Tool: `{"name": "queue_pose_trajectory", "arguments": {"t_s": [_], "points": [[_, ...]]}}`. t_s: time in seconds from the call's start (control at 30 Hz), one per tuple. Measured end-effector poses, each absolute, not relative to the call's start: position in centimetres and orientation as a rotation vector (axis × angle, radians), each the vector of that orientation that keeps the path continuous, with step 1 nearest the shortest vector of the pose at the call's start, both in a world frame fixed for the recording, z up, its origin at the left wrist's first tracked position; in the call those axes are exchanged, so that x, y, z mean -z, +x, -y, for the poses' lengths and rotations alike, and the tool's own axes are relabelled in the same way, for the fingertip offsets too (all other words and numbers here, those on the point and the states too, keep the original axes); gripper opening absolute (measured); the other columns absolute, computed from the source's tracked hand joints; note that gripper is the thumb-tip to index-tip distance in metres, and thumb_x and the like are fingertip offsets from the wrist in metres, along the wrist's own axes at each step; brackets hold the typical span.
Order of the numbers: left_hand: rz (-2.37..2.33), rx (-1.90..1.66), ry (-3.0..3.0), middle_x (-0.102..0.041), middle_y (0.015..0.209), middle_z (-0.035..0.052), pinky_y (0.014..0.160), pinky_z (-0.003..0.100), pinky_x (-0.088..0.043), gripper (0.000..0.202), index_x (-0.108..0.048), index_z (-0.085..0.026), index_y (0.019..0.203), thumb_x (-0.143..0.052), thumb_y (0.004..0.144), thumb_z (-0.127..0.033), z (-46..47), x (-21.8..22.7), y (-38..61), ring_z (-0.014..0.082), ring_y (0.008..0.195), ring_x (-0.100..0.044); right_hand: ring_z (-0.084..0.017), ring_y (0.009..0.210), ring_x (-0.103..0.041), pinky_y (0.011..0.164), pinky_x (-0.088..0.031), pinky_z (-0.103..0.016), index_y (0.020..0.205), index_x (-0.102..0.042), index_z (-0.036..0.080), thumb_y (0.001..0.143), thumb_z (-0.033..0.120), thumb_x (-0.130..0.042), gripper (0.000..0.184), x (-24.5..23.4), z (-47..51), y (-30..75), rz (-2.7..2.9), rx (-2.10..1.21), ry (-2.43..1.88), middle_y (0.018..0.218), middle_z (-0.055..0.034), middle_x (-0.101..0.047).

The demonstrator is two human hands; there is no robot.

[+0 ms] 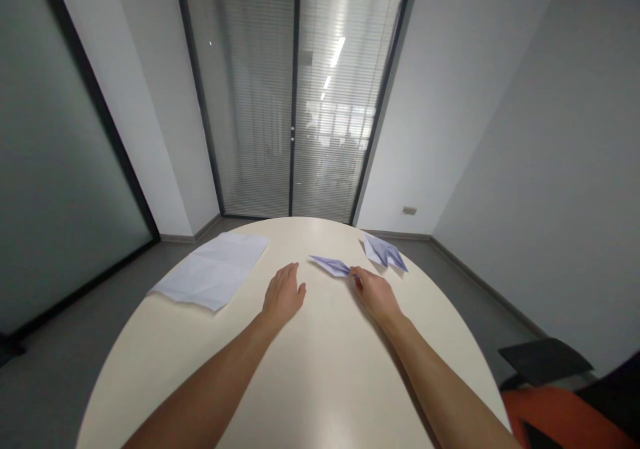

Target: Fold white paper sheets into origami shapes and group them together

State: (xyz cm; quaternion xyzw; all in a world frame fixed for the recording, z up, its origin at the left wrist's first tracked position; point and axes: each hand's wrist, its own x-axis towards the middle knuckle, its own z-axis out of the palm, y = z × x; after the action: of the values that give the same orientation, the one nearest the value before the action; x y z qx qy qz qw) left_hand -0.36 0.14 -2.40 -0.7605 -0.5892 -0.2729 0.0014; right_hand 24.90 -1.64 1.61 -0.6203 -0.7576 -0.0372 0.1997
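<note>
My right hand (pixel 374 292) pinches the right end of a narrow folded paper plane (pixel 330 265), whose pointed end faces left over the table. My left hand (pixel 284 294) is just left of it, palm down at the tabletop, fingers stretched out and thumb apart, holding nothing. A second folded paper piece (pixel 385 252), white with bluish shaded folds, rests near the table's far right edge beyond my right hand. To the left lies a large creased white sheet (pixel 215 269), spread out and reaching the table's edge.
The round cream table (pixel 310 369) fills the lower middle. An orange chair (pixel 560 416) with a black armrest (pixel 545 360) stands close by its right side. Beyond the table is a glass partition with blinds (pixel 295 102), and white walls flank it.
</note>
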Motion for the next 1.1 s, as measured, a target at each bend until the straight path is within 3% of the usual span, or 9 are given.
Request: {"name": "queue_pose_trajectory", "arguments": {"t_s": [0.17,0.37,0.57,0.87,1.1], "points": [[1.855,0.833,-2.403,-0.059,0.136,0.0147,0.109,0.038,-0.039,0.045,-0.052,-0.012,0.135,-0.052,0.092,-0.027,0.0,2.1,-0.4,0.0264,0.126,-0.052,-0.019,0.098,-0.070,0.077,-0.049,-0.025,0.115,-0.064,0.026,0.090,0.008,-0.048,0.034,-1.8,1.8,24.7,2.110,0.182,-1.819,0.124,-0.0032,-0.070],[1.868,0.823,-2.416,-0.061,0.133,0.0142,0.107,0.038,-0.040,0.043,-0.054,-0.012,0.133,-0.051,0.093,-0.027,0.2,1.7,-0.6,0.0259,0.124,-0.053,-0.022,0.099,-0.071,0.081,-0.056,-0.031,0.136,-0.056,0.028,0.088,0.004,-0.046,0.054,-2.4,1.7,24.0,2.117,0.315,-1.883,0.147,-0.0050,-0.053],[1.862,0.817,-2.414,-0.062,0.132,0.0137,0.108,0.038,-0.040,0.043,-0.055,-0.011,0.132,-0.051,0.093,-0.027,0.2,1.7,-0.7,0.0267,0.124,-0.053,-0.024,0.100,-0.071,0.086,-0.057,-0.036,0.133,-0.062,0.029,0.090,0.008,-0.044,0.051,-2.6,1.2,24.0,2.109,0.292,-1.896,0.149,-0.0068,-0.051],[1.859,0.824,-2.427,-0.062,0.130,0.0130,0.107,0.038,-0.039,0.039,-0.057,-0.014,0.130,-0.052,0.093,-0.026,0.2,1.6,-0.9,0.0258,0.124,-0.053,-0.028,0.116,-0.064,0.093,-0.051,-0.041,0.139,-0.056,0.034,0.093,0.009,-0.043,0.054,-3.3,0.1,23.9,2.086,0.212,-1.993,0.145,-0.0080,-0.055],[1.838,0.814,-2.427,-0.063,0.129,0.0134,0.107,0.037,-0.040,0.038,-0.058,-0.012,0.128,-0.052,0.093,-0.025,0.1,1.8,-0.9,0.0259,0.123,-0.053,-0.032,0.116,-0.060,0.092,-0.046,-0.045,0.128,-0.065,0.027,0.092,0.008,-0.038,0.049,-2.8,-1.4,24.3,2.112,0.293,-2.013,0.135,-0.0138,-0.061]]}}
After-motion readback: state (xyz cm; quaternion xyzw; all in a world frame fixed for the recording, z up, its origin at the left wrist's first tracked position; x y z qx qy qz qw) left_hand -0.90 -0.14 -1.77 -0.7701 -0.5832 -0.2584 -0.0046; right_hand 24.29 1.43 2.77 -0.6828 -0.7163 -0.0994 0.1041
